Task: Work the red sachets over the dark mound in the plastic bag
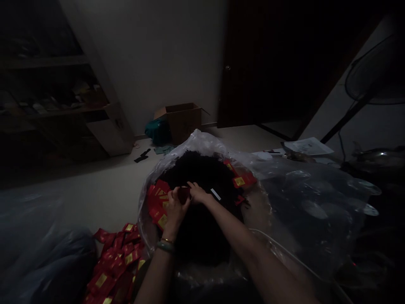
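Observation:
My left hand (174, 207), with a bangle and a gold-coloured bracelet at the wrist, is closed on a small dark red packet (183, 195). Close against the packet's right side is my right hand (198, 194), its fingers bent together toward the packet's upper edge; what they hold, if anything, is hidden. Both hands are over a heap of loose black material (202, 228), like dry leaves, in a large clear plastic bag (198, 137). Red packets with gold labels (158, 202) lie inside the bag at the left. More red packets (243, 180) rest at its right side.
A pile of red packets (117, 261) lies outside the bag at lower left. A white strip (215, 194) sits on the black heap. Beyond stand an open cardboard box (185, 122) and a teal bag (157, 131). Clear plastic (310, 202) spreads right, below a fan (373, 71).

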